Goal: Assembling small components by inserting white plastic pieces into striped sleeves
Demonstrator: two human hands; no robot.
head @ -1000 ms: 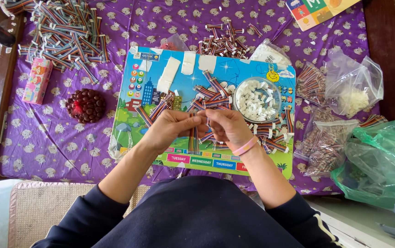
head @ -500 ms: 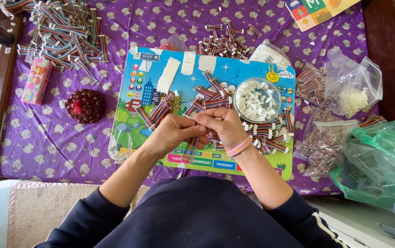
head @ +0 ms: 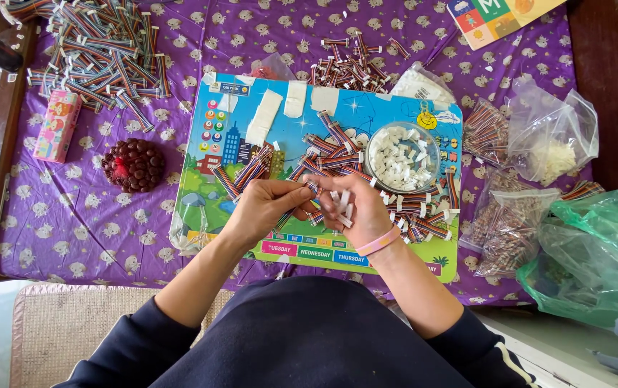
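The left hand [head: 269,208] and the right hand [head: 358,207] met over a bright picture board [head: 222,151] on the desk [head: 72,223], which had a purple cloth with little animals on it. Both hands pinched the same striped ribbon cable [head: 311,188], fingertips shut tight on it, and the cable sat right between the two thumbs. The right hand also held a few small white plugs [head: 345,208] against its palm. A pink band [head: 378,241] went round the right wrist.

Just past the hands lay a loose heap of more striped cables [head: 337,154], so the board there was crowded. Beside the heap stood one round clear bowl [head: 402,156] full of white plugs. Three strips of white tape [head: 264,117] were stuck along the top of the board.

Far to the left was a big pile of cables [head: 100,54]. Below it lay one pink box [head: 57,126] with cartoon pictures, and near that one dark red beaded ball [head: 133,164]. A smaller bunch of cables [head: 352,68] lay above the board.

To the right sat clear plastic bags [head: 549,133], at least three, with cables or white bits inside. One green bag [head: 596,251] hung off the desk's edge. A coloured card [head: 499,14] peeked in at the top.
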